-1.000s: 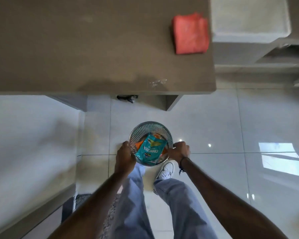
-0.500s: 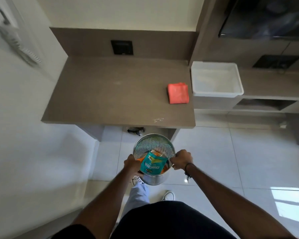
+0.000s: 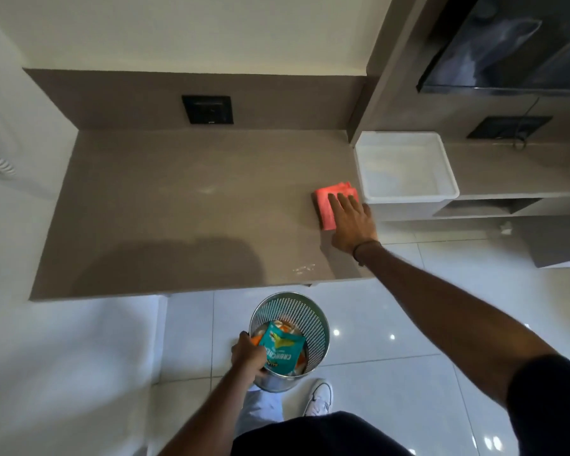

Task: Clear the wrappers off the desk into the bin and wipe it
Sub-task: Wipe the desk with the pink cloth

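My right hand [image 3: 351, 222] flat, fingers spread on cloth [image 3: 326, 205]; left [image 3: 248, 355] clamps bin [image 3: 310, 315] rim. Best: press evenly, sweep leftward across desk [image 3: 178, 199] toward smudges.

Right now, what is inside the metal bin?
The perforated metal bin holds a teal snack wrapper on top, with orange wrappers showing beneath it. The teal wrapper and the left hand on the rim cover anything deeper.

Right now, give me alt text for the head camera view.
A person's right hand rests flat on a pink cloth at the desk's right edge. The left hand grips the rim of a metal bin holding wrappers.
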Action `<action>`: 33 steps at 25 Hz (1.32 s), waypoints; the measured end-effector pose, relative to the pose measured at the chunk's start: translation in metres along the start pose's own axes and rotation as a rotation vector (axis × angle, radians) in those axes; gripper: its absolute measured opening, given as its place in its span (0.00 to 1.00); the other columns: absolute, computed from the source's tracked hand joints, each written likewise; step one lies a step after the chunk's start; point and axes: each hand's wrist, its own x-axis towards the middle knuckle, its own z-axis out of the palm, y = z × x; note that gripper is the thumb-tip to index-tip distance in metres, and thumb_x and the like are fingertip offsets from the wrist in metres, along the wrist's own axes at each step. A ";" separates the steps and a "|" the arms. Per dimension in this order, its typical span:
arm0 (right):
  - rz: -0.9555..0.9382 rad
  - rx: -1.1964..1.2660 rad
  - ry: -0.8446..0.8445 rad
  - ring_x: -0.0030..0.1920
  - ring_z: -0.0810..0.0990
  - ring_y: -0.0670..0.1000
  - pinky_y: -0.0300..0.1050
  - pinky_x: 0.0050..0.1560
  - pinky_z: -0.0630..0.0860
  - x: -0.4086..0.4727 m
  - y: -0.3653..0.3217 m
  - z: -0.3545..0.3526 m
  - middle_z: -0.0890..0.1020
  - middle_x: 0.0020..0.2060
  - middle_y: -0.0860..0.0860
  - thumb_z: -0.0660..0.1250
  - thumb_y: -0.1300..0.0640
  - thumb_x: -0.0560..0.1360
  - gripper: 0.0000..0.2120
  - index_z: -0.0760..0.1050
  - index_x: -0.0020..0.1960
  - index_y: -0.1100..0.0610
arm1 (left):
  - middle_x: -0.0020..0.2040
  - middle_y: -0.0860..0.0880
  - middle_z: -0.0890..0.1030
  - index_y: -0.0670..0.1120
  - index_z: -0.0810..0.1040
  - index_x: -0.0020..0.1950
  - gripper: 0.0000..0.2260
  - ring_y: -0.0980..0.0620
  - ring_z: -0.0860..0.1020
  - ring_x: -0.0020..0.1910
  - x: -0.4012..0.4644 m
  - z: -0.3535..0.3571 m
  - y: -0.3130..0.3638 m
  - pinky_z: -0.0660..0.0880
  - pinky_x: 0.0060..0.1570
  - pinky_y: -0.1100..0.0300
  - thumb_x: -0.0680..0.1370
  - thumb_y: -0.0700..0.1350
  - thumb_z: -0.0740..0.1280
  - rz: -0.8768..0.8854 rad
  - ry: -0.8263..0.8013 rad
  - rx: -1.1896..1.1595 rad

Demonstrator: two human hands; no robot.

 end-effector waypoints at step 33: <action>0.566 1.102 -0.194 0.43 0.79 0.51 0.41 0.45 0.72 -0.005 0.027 0.016 0.84 0.42 0.51 0.70 0.59 0.72 0.11 0.84 0.54 0.55 | 0.64 0.34 0.77 0.42 0.71 0.59 0.11 0.31 0.84 0.55 0.012 -0.019 0.053 0.85 0.36 0.36 0.80 0.41 0.69 -0.031 -0.010 -0.165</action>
